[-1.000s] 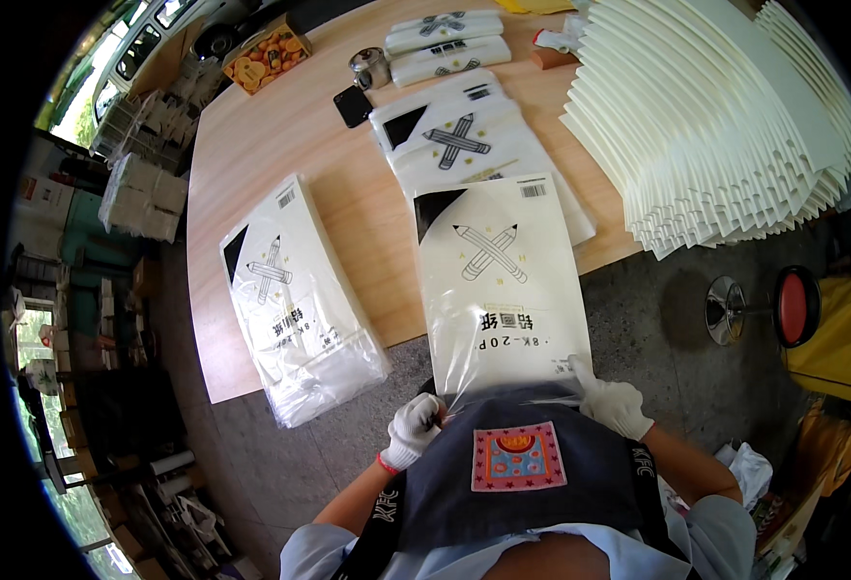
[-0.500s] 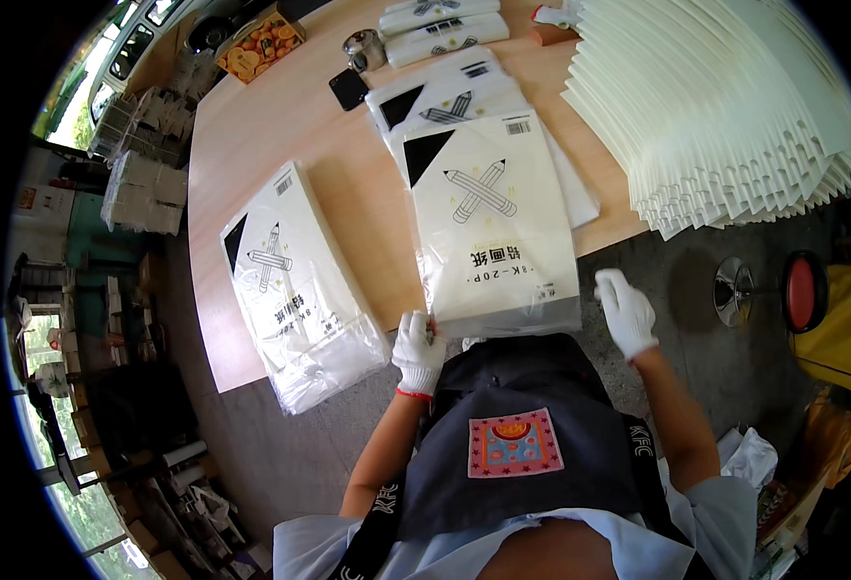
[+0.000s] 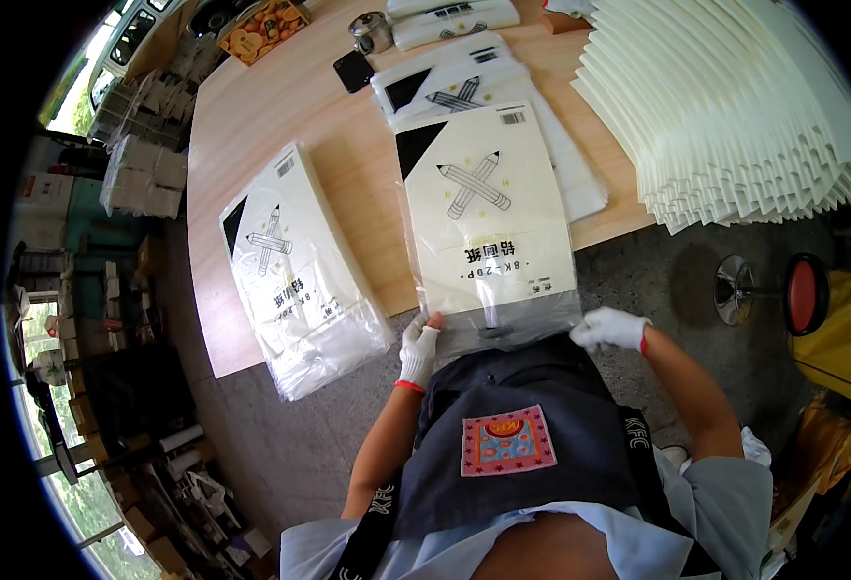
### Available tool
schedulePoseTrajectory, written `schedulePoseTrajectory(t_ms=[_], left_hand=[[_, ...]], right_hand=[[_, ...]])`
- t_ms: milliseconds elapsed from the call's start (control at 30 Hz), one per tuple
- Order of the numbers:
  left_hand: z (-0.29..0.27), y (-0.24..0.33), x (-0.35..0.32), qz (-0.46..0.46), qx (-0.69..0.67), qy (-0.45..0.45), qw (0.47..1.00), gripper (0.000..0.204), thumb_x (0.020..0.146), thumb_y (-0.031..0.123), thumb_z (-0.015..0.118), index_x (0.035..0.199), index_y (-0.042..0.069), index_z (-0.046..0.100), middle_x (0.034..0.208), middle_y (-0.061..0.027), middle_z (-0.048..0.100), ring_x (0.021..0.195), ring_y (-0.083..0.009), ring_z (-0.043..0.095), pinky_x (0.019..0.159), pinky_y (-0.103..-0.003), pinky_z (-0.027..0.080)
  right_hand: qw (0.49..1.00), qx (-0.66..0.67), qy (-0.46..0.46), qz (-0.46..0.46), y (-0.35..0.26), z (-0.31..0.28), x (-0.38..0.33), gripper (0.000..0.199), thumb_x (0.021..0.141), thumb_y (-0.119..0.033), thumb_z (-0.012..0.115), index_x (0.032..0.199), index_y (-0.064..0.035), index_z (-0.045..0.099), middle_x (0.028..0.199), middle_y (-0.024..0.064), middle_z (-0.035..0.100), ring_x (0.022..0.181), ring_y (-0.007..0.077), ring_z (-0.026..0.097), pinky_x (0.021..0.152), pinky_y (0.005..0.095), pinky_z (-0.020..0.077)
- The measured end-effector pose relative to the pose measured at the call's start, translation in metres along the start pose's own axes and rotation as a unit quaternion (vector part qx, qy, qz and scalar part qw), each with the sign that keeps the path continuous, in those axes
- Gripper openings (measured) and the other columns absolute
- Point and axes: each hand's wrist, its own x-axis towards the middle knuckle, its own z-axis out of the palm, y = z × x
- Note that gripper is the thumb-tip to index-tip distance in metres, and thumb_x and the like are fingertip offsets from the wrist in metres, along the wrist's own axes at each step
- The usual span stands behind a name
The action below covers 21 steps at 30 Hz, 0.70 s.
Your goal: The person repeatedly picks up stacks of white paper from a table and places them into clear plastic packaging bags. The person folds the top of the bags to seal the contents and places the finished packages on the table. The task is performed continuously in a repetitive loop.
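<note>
Left hand (image 3: 418, 350) and right hand (image 3: 607, 329) pinch the open end of a clear bag (image 3: 488, 227) holding a pad, overhanging the bench (image 3: 348, 155) front edge.

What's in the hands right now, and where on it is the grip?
The clear plastic sleeve with the drawing pad inside. Left hand and right hand grip the two corners of its open near end.

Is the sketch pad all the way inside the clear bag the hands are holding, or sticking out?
Inside. The pad ends short of the bag mouth, leaving an empty clear strip between the left hand and right hand.
</note>
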Motion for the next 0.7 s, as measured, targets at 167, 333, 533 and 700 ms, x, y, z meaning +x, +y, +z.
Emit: schedulePoseTrajectory(t_ms=[167,333,533,700], left_hand=[[0.019,0.091,-0.025,0.201,0.127,0.038,0.971,0.018,0.091,0.017,0.054,0.093,0.000,0.058,0.073,-0.0042,0.055,0.069,-0.0101,0.048,0.062,-0.026,0.041],[-0.019,0.140,-0.059,0.385,0.208,0.139,0.889,0.009,0.089,0.006,0.051,0.087,0.001,0.058,0.069,-0.0040,0.051,0.058,-0.0126,0.047,0.053,-0.028,0.039],[-0.129,0.148,-0.093,0.428,0.023,0.377,0.821,0.013,0.094,0.005,0.044,0.092,0.004,0.057,0.068,0.0052,0.047,0.053,-0.0045,0.038,0.046,-0.023,0.034],[-0.239,0.083,-0.052,0.231,0.236,0.420,0.845,0.013,0.089,0.014,0.054,0.091,0.001,0.054,0.083,-0.0106,0.059,0.074,-0.0209,0.053,0.072,-0.031,0.045]], right_hand=[[0.903,0.373,0.207,-0.055,-0.007,-0.008,0.018,0.052,0.093,-0.043,0.045,0.122,-0.0003,0.053,0.111,0.0125,0.059,0.093,0.0154,0.057,0.081,0.0311,0.0471],[0.904,0.380,0.031,-0.192,-0.073,0.055,0.088,0.043,0.092,-0.016,0.054,0.129,0.0016,0.046,0.125,0.0093,0.054,0.112,0.0170,0.051,0.095,0.0305,0.0410],[0.958,0.230,-0.071,-0.158,-0.227,0.114,0.145,0.035,0.092,-0.026,0.056,0.118,-0.0030,0.055,0.101,0.0051,0.063,0.089,0.0089,0.057,0.070,0.0225,0.0476],[0.943,0.154,0.031,-0.293,-0.234,0.171,0.258,0.034,0.090,-0.028,0.058,0.109,0.0007,0.060,0.096,0.0090,0.066,0.085,0.0167,0.060,0.075,0.0305,0.0470]])
